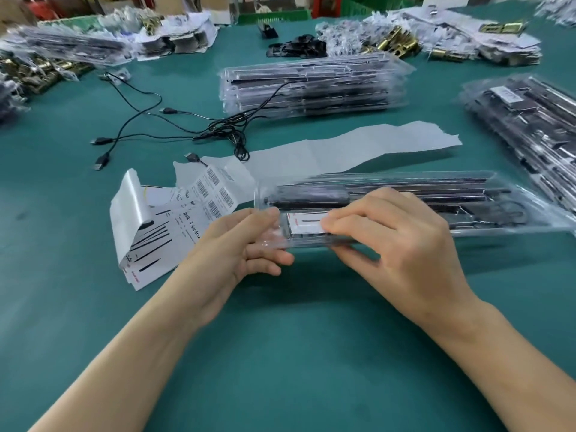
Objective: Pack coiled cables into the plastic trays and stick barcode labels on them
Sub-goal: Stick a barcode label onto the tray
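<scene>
Clear plastic tray (405, 194), long axis running left to right across my view, its left end raised off the green table (296, 353). My left hand (237, 244) grips that end (thumb on top, fingers beneath). My right hand (396, 232), just beside it, pinches the tray's near edge, fingertips pressing a white label (307, 224) with red and black print. Dark contents show through the blurred plastic.

One head-worn wide-angle view looks forward and down, close over the left hand (237, 244) and right hand (402, 241).
</scene>
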`<action>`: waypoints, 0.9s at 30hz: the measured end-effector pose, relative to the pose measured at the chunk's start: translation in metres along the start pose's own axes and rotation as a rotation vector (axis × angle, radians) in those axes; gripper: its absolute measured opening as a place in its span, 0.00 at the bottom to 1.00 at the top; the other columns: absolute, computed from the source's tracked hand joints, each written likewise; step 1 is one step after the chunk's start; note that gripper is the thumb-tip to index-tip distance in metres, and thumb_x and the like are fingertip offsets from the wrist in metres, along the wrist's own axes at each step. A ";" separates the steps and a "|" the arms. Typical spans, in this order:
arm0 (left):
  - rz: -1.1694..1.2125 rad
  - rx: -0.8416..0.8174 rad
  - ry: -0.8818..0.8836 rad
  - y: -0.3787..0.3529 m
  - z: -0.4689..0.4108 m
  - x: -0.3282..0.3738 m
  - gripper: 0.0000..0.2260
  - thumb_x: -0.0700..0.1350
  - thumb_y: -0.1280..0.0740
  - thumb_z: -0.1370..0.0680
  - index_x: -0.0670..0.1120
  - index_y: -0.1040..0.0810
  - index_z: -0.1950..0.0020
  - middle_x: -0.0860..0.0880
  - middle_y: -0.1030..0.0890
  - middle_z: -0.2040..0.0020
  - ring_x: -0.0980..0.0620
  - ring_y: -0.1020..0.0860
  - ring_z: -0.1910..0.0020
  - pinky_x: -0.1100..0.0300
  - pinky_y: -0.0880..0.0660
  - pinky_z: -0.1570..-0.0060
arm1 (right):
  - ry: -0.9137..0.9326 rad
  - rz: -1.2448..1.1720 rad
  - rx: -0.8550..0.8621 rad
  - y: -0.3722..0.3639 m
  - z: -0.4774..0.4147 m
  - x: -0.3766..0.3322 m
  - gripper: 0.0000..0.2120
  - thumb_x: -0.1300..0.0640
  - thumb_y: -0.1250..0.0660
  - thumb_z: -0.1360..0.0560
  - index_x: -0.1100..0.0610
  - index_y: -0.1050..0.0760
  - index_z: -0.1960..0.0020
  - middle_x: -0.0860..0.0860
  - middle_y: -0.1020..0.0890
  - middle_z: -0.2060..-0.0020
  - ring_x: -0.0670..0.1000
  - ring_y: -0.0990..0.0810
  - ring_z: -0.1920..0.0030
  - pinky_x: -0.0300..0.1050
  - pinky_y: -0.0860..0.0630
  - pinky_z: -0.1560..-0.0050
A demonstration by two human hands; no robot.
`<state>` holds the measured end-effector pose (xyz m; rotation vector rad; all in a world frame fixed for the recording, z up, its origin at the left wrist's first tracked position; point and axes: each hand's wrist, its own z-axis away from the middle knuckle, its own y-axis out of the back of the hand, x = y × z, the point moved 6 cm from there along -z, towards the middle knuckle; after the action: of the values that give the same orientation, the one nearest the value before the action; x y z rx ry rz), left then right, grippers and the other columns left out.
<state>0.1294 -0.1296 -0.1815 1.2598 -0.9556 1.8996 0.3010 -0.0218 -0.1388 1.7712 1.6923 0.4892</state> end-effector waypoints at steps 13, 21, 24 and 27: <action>0.044 -0.017 -0.056 -0.003 -0.007 0.000 0.27 0.66 0.40 0.22 0.45 0.13 0.54 0.40 0.16 0.59 0.46 0.16 0.64 0.59 0.19 0.67 | -0.030 0.033 0.181 0.019 -0.002 0.002 0.06 0.57 0.25 0.21 0.58 0.13 0.47 0.48 0.12 0.53 0.52 0.13 0.52 0.52 0.19 0.54; -0.749 0.354 -0.692 0.016 0.011 0.037 0.12 0.61 0.32 0.23 0.54 0.24 0.59 0.58 0.22 0.62 0.57 0.25 0.61 0.66 0.31 0.60 | -0.035 0.023 -0.005 0.003 0.001 0.003 0.09 0.55 0.21 0.25 0.57 0.14 0.48 0.48 0.13 0.52 0.53 0.15 0.50 0.53 0.20 0.52; -0.974 0.054 -0.988 -0.009 0.021 0.041 0.10 0.57 0.26 0.24 0.52 0.14 0.48 0.55 0.19 0.51 0.51 0.21 0.50 0.59 0.27 0.48 | -0.057 0.006 -0.026 0.001 0.002 0.003 0.10 0.54 0.21 0.26 0.57 0.15 0.49 0.48 0.13 0.53 0.53 0.16 0.51 0.53 0.20 0.52; -1.112 0.065 -1.048 -0.018 0.023 0.031 0.10 0.53 0.24 0.23 0.49 0.13 0.47 0.53 0.19 0.52 0.51 0.22 0.53 0.55 0.24 0.52 | -0.078 -0.023 -0.053 -0.001 0.002 0.003 0.09 0.53 0.21 0.26 0.57 0.16 0.51 0.48 0.14 0.54 0.53 0.16 0.51 0.54 0.20 0.53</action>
<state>0.1443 -0.1357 -0.1424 2.2236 -0.3911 0.3535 0.3023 -0.0190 -0.1417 1.7094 1.6297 0.4446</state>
